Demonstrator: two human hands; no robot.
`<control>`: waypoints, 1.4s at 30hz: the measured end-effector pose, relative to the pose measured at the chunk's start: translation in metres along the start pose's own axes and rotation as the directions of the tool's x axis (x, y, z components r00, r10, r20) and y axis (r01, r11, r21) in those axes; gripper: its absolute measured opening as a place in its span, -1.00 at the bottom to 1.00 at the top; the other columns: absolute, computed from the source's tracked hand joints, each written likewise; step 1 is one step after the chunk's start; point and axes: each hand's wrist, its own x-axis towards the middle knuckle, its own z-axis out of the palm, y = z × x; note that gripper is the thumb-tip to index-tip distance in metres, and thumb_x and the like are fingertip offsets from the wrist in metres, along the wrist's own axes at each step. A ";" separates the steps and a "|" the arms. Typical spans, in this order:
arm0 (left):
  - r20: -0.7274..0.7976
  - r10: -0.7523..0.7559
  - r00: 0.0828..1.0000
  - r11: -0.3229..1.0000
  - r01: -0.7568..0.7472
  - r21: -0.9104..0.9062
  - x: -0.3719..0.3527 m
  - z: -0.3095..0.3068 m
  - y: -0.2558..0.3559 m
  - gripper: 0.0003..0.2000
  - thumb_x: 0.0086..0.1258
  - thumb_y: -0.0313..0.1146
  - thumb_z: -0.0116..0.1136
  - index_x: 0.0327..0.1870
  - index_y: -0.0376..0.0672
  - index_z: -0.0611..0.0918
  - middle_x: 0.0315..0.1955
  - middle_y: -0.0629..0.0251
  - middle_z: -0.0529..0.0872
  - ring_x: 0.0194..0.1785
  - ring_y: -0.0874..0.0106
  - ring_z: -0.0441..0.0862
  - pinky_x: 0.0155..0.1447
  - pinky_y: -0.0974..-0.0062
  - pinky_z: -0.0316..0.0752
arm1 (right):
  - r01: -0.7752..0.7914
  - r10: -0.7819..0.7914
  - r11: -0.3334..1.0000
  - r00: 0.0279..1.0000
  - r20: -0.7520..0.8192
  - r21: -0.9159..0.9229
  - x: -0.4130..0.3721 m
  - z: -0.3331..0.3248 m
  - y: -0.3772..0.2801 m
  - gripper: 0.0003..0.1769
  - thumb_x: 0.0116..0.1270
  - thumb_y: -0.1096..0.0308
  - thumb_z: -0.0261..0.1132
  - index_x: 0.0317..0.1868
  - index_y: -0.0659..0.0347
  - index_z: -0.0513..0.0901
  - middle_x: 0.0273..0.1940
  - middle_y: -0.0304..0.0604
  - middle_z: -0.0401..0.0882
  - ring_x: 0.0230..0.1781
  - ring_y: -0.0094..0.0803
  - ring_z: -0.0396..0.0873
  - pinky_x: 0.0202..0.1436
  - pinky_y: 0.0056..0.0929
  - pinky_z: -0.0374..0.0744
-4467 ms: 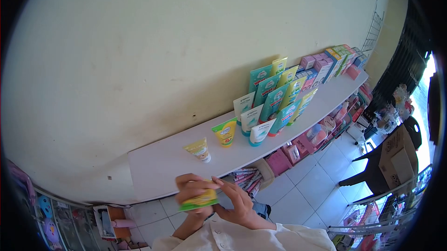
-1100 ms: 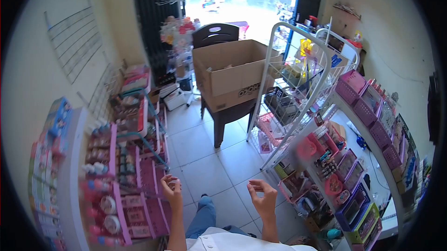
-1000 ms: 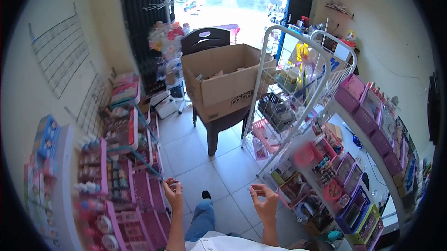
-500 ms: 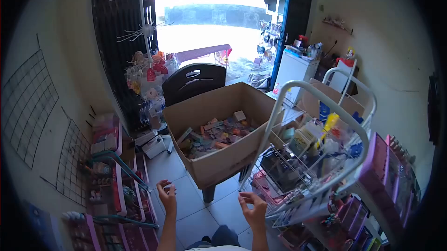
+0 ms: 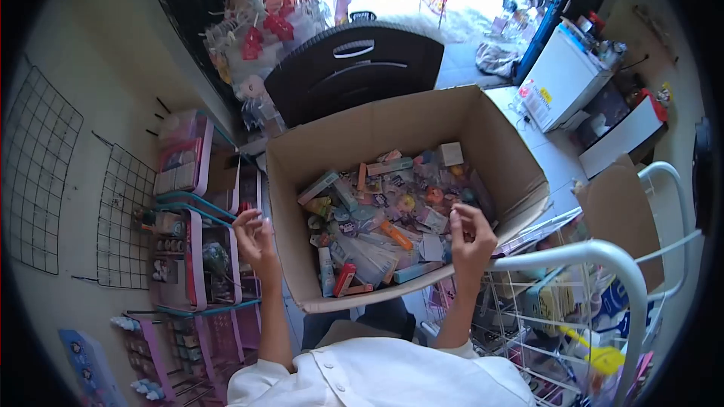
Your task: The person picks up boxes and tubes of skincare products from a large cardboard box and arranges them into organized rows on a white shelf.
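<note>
A large cardboard box (image 5: 362, 124) stands in front of me, full of small packaged items. Among them are a red box (image 5: 345, 279), an orange packet (image 5: 397, 235), a white square box (image 5: 451, 153) and a pale blue tube (image 5: 326, 271). My left hand (image 5: 257, 245) is raised just outside the box's left edge, fingers bent and apart, with nothing in it. Above the box's front right part is my right hand (image 5: 472, 237), its fingers curled but apart; no held item shows. Whether it touches the items beneath is unclear.
Behind the box is a dark chair back (image 5: 354, 67). On the right stands a white metal rack (image 5: 588, 254) with mixed goods. Tiered shelves (image 5: 197, 256) and wall grids (image 5: 124, 218) line the left. A white fridge (image 5: 562, 79) is at the back right.
The view has moved closer to the box and tilted down, so more of its contents shows. My right hand is now over the box, and my left hand is beside its left edge.
</note>
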 end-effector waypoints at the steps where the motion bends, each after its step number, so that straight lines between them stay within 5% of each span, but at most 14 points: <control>1: 0.037 0.016 0.999 1.000 -0.015 -0.023 0.003 0.016 0.002 -0.76 0.15 -0.55 -0.01 -0.15 -0.24 0.34 -0.28 0.31 0.41 -0.37 0.60 0.36 -0.31 0.68 0.33 | 0.012 -0.012 0.998 1.000 0.007 -0.068 0.014 0.003 0.007 -0.88 0.08 0.47 0.17 -0.32 0.27 0.55 -0.42 -0.12 0.55 -0.50 -0.43 0.54 -0.38 -0.54 0.47; 4: 0.120 -0.067 0.990 0.996 0.073 -0.046 0.000 0.035 0.002 -0.77 0.16 -0.54 -0.02 -0.15 -0.24 0.35 -0.32 0.32 0.43 -0.38 0.58 0.41 -0.30 0.64 0.40 | -0.011 0.020 0.993 0.997 0.073 -0.117 0.041 0.011 0.016 -0.88 0.10 0.49 0.15 -0.32 0.28 0.55 -0.42 -0.13 0.54 -0.49 -0.46 0.53 -0.38 -0.55 0.48; 8: 0.324 -0.338 0.884 0.928 0.257 0.268 0.006 0.034 -0.020 -0.75 0.16 -0.59 -0.05 -0.12 -0.29 0.33 -0.26 0.23 0.44 -0.29 0.50 0.46 -0.28 0.62 0.42 | -0.106 0.123 0.984 0.986 0.113 -0.144 0.066 0.019 0.023 -0.89 0.10 0.49 0.15 -0.33 0.29 0.55 -0.43 -0.14 0.53 -0.47 -0.45 0.53 -0.37 -0.56 0.49; 10: 0.628 -0.251 0.737 0.760 -0.252 0.599 0.014 0.035 -0.036 -0.74 0.13 -0.61 -0.07 -0.12 -0.26 0.34 -0.25 0.16 0.46 -0.30 0.34 0.50 -0.23 0.47 0.45 | -0.097 0.109 0.985 0.991 0.078 -0.142 0.071 0.020 0.032 -0.89 0.10 0.49 0.15 -0.33 0.30 0.54 -0.44 -0.14 0.53 -0.47 -0.46 0.53 -0.36 -0.56 0.49; 11: 0.669 -0.428 0.608 0.597 -0.365 0.714 0.014 0.035 -0.040 -0.71 0.05 -0.54 -0.01 -0.14 -0.27 0.41 -0.16 0.01 0.47 -0.12 0.13 0.48 -0.10 0.27 0.42 | -0.090 0.103 0.983 0.992 0.070 -0.163 0.072 0.021 0.034 -0.89 0.11 0.48 0.15 -0.33 0.31 0.54 -0.44 -0.14 0.53 -0.46 -0.45 0.53 -0.36 -0.56 0.49; 12: 0.664 -0.438 0.605 0.596 -0.358 0.719 0.022 0.048 -0.039 -0.71 0.05 -0.54 -0.01 -0.14 -0.27 0.41 -0.16 0.01 0.47 -0.12 0.13 0.48 -0.10 0.27 0.42 | -0.095 0.109 0.981 0.991 0.078 -0.168 0.073 0.021 0.037 -0.89 0.11 0.48 0.15 -0.33 0.31 0.54 -0.44 -0.14 0.53 -0.46 -0.45 0.53 -0.36 -0.56 0.49; 14: 0.390 -0.913 0.124 0.250 -0.585 0.771 0.041 0.081 -0.039 -0.69 0.01 -0.38 0.10 -0.16 -0.21 0.51 -0.14 0.07 0.51 -0.06 0.18 0.48 -0.04 0.34 0.40 | -0.124 0.147 0.975 0.983 0.111 -0.187 0.073 0.021 0.044 -0.88 0.11 0.47 0.15 -0.33 0.32 0.54 -0.43 -0.13 0.54 -0.47 -0.45 0.53 -0.37 -0.56 0.49; 17: 0.228 -0.970 0.080 0.100 -0.726 0.680 0.031 0.093 -0.100 -0.66 -0.05 -0.21 0.19 -0.20 -0.09 0.58 -0.16 0.19 0.56 -0.06 0.28 0.50 -0.04 0.38 0.40 | -0.152 0.170 0.971 0.982 0.085 -0.186 0.075 0.020 0.048 -0.88 0.11 0.47 0.15 -0.34 0.32 0.54 -0.42 -0.12 0.55 -0.48 -0.45 0.53 -0.37 -0.56 0.49; 19: 0.163 -0.980 -0.117 0.191 -0.794 0.577 0.018 0.084 -0.148 -0.49 -0.15 0.03 0.25 -0.23 -0.17 0.57 -0.17 0.15 0.56 -0.12 0.31 0.52 -0.11 0.44 0.44 | -0.171 0.188 0.968 0.979 0.078 -0.181 0.075 0.019 0.051 -0.88 0.11 0.46 0.15 -0.34 0.33 0.54 -0.43 -0.12 0.54 -0.49 -0.45 0.53 -0.38 -0.56 0.49; 23: 0.036 -0.988 -0.153 0.144 -0.783 0.605 0.001 0.074 -0.211 -0.53 -0.19 0.03 0.24 -0.19 0.06 0.59 -0.18 0.33 0.58 -0.11 0.40 0.53 -0.07 0.39 0.40 | -0.199 0.213 0.965 0.975 0.068 -0.172 0.071 0.015 0.056 -0.88 0.11 0.47 0.16 -0.35 0.33 0.54 -0.43 -0.12 0.54 -0.50 -0.45 0.53 -0.39 -0.55 0.49; 36: -0.034 -0.964 -0.264 0.196 -0.792 0.578 -0.008 0.098 -0.173 -0.46 -0.23 0.08 0.21 -0.16 0.01 0.58 -0.17 0.29 0.58 -0.12 0.39 0.53 -0.06 0.41 0.40 | -0.223 0.216 0.954 0.975 -0.054 -0.203 0.062 0.007 0.069 -0.89 0.09 0.46 0.16 -0.37 0.31 0.54 -0.46 -0.11 0.54 -0.57 -0.45 0.51 -0.45 -0.54 0.46; 40: -0.058 -0.956 -0.287 0.196 -0.773 0.603 -0.002 0.117 -0.142 -0.45 -0.24 0.09 0.20 -0.16 0.00 0.58 -0.16 0.28 0.58 -0.12 0.39 0.53 -0.06 0.42 0.39 | -0.243 0.259 0.935 0.966 0.028 -0.258 0.061 0.008 0.072 -0.88 0.08 0.43 0.17 -0.36 0.30 0.54 -0.42 -0.06 0.55 -0.53 -0.36 0.55 -0.41 -0.46 0.48; 42: 0.268 -0.950 -0.161 0.285 -0.797 0.533 0.013 0.137 -0.088 -0.43 -0.27 0.11 0.17 -0.22 -0.09 0.61 -0.23 0.20 0.60 -0.18 0.33 0.56 -0.10 0.47 0.42 | -0.263 0.336 0.900 0.927 0.169 -0.348 0.059 0.011 0.077 -0.83 0.06 0.39 0.20 -0.34 0.29 0.55 -0.39 -0.02 0.55 -0.44 -0.26 0.56 -0.32 -0.41 0.49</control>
